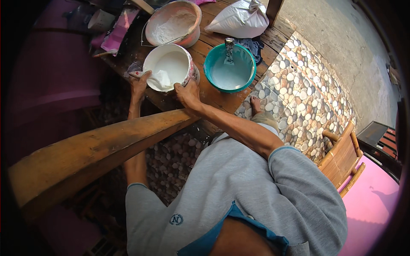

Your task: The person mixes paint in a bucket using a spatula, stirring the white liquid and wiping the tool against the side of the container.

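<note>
A white bucket (186,54) with white liquid like paint inside stands tipped a little toward me on the wooden table. My right hand (188,91) is closed round its near right rim. At the near left rim, my left hand (138,83) grips a paintbrush (161,78) with a pale, red-marked handle. The brush's broad head, coated white, lies inside the bucket against its wall. To the right stands a teal bucket (208,73) with whitish liquid; a paint-smeared flat tool (229,51) leans in it, its kind unclear.
A wooden beam (98,143) crosses in front of my left forearm. Behind the white bucket sits a powder-smeared bucket (194,34) with a wire handle. A white sack (241,18) and dark cloth (255,46) lie on the table (273,36). A pink tray (119,32) is far left; a bamboo chair (341,158) is right.
</note>
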